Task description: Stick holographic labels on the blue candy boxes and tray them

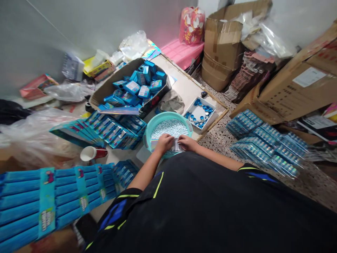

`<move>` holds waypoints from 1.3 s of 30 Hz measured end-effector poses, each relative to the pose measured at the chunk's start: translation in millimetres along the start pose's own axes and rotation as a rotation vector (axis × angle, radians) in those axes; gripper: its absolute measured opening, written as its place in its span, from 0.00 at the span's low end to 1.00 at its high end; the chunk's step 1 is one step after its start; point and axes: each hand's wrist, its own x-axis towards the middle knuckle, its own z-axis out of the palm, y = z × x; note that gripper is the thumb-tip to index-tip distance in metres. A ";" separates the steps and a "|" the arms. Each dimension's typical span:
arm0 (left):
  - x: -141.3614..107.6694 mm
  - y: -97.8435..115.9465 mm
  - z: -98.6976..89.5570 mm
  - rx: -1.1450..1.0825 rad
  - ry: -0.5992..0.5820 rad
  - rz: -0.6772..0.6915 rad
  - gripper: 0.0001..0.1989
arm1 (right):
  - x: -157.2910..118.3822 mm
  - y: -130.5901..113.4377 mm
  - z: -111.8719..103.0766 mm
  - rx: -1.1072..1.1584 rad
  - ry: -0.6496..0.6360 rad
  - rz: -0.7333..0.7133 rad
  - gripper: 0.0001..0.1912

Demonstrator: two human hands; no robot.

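Over the near side of a turquoise basin (148,130), both my hands are close together. The basin holds a mass of small white pellets (171,127). My left hand (165,142) has its fingers closed on the left edge of a small pale piece (176,144), perhaps a card or little box; its kind is too small to tell. The fingers of my right hand (186,143) pinch the same piece from the right. A shiny strip (154,143) lies at the basin's left, beside my left hand. My fingertips are partly hidden.
Behind the basin, a cardboard carton (98,93) holds many small blue boxes (133,87). A white tray (210,117) with blue caps stands right of it. Blue display boxes (23,200) and a paper cup (89,154) are left. Wrapped blue packs (265,140) lie on the floor right.
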 end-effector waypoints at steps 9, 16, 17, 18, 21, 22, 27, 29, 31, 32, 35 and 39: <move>-15.2 21.4 -13.5 0.025 0.105 -0.036 0.08 | 19.4 -12.7 -22.2 -0.093 -0.057 0.164 0.12; -23.6 40.3 -35.4 0.075 0.244 -0.050 0.14 | 20.3 -35.2 -50.1 -0.070 -0.045 0.044 0.12; -25.3 43.7 -40.3 0.085 0.270 -0.040 0.15 | 20.5 -39.5 -55.7 -0.063 -0.038 0.029 0.13; -27.3 46.8 -45.4 0.096 0.294 -0.029 0.15 | 20.6 -44.1 -61.1 -0.047 -0.026 0.016 0.13; -35.9 52.7 -60.0 0.116 0.329 0.010 0.16 | 19.9 -59.4 -74.5 0.055 0.016 -0.013 0.14; -39.3 53.3 -63.9 0.116 0.332 0.025 0.16 | 19.2 -64.4 -77.9 0.093 0.022 -0.020 0.13; -53.3 54.2 -71.7 0.147 0.310 0.145 0.13 | 14.1 -81.5 -91.7 0.217 0.078 0.019 0.12; -54.6 58.8 -71.5 0.198 0.332 0.181 0.13 | 11.9 -84.7 -97.8 0.214 0.126 0.040 0.13; -52.6 67.2 -72.9 0.240 0.405 0.189 0.17 | 9.5 -87.6 -104.4 0.155 0.141 -0.014 0.12; -50.6 72.6 -75.0 0.255 0.452 0.185 0.18 | 8.3 -89.3 -107.8 0.112 0.135 -0.065 0.12; -42.5 90.2 -87.4 0.284 0.524 0.174 0.18 | 5.0 -96.1 -117.2 -0.023 0.087 -0.233 0.13; -35.8 108.6 -111.5 0.238 0.417 0.165 0.09 | 2.3 -105.5 -128.8 -0.191 0.099 -0.351 0.13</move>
